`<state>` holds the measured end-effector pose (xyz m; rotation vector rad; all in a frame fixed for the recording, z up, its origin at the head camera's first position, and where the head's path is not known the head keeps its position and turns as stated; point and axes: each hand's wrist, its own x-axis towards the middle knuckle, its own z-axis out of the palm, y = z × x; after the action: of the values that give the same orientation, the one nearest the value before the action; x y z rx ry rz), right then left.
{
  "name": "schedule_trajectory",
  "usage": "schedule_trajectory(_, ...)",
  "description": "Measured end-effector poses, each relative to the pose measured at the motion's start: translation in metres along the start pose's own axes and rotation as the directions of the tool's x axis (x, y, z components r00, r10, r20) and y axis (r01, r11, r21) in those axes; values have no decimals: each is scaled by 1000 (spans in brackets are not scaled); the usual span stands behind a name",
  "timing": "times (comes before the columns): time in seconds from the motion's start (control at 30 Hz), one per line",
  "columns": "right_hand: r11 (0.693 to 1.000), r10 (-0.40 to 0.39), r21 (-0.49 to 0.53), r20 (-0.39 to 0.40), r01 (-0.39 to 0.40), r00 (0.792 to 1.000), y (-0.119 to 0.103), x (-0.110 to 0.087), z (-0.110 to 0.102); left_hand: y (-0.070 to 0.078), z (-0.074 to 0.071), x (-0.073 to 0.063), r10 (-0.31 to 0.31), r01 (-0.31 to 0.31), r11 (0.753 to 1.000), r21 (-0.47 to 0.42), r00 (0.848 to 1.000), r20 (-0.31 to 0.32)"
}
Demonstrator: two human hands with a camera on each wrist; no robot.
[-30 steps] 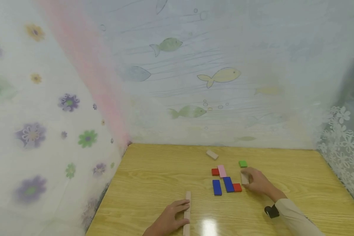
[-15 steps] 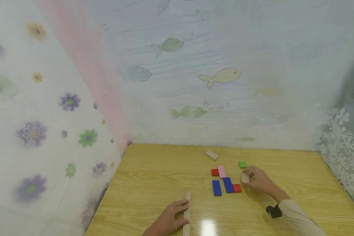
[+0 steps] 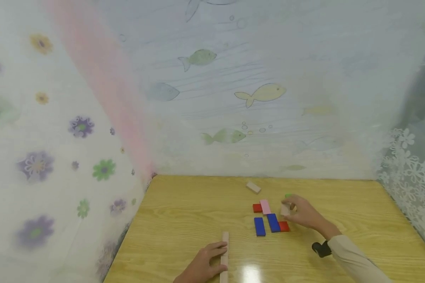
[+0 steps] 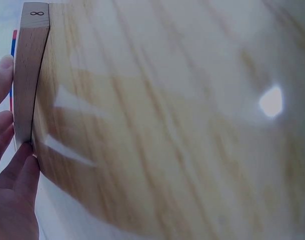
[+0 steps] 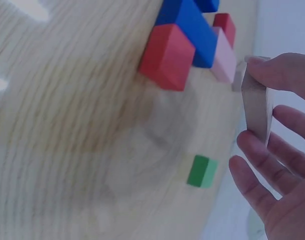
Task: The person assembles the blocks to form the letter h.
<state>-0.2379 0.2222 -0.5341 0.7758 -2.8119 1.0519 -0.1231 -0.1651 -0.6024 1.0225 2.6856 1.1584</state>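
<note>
My left hand (image 3: 203, 264) grips a long strip of bare wood (image 3: 225, 238) on the table, fingers at its upper part and thumb lower down. In the left wrist view the wooden strip (image 4: 28, 75) has a figure 8 on its end face. My right hand (image 3: 306, 212) pinches a plain wooden block (image 5: 257, 102) between thumb and fingers, above the table. Near it lie a red block (image 3: 284, 226), a blue block (image 3: 273, 223) and a pink block (image 3: 265, 206) in a joined group with another red block (image 3: 257, 208). The green block (image 5: 202, 171) is partly hidden behind my right hand in the head view.
A second blue block (image 3: 259, 226) lies left of the group. Another plain wooden block (image 3: 253, 187) lies near the back edge of the wood-grain table (image 3: 184, 204). Printed cloth walls (image 3: 212, 94) rise at the back and sides. A black device sits at my right wrist.
My right hand has moved left with the wooden block, toward the group, and now covers most of the green block in the head view. My left hand stays on the wooden strip.
</note>
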Motion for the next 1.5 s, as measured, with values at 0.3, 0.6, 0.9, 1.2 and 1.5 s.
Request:
schedule_trajectory(0.3, 997, -80, -3, 35, 81, 996, -18, 14, 5, 0, 1, 1, 22, -22, 1000, 5, 1000, -10)
schedule_trajectory(0.6, 993, -114, 35, 82, 111, 990, -45, 27, 10, 4, -1, 1, 22, -22, 1000, 9, 1000, -13)
schedule_trajectory(0.9, 986, -166, 38, 78, 163, 983, -61, 38, 22, 2, -1, 2, -15, 15, 1000, 16, 1000, -2)
schedule_trajectory(1.2, 979, -204, 40, 102, 201, 974, -74, 50, 40, -3, 1, -2, -16, 16, 1000, 9, 1000, -9)
schedule_trajectory(1.5, 978, -204, 67, 137, 197, 969, -85, 60, 60, -6, 5, 0, 6, -6, 1000, -5, 1000, -18)
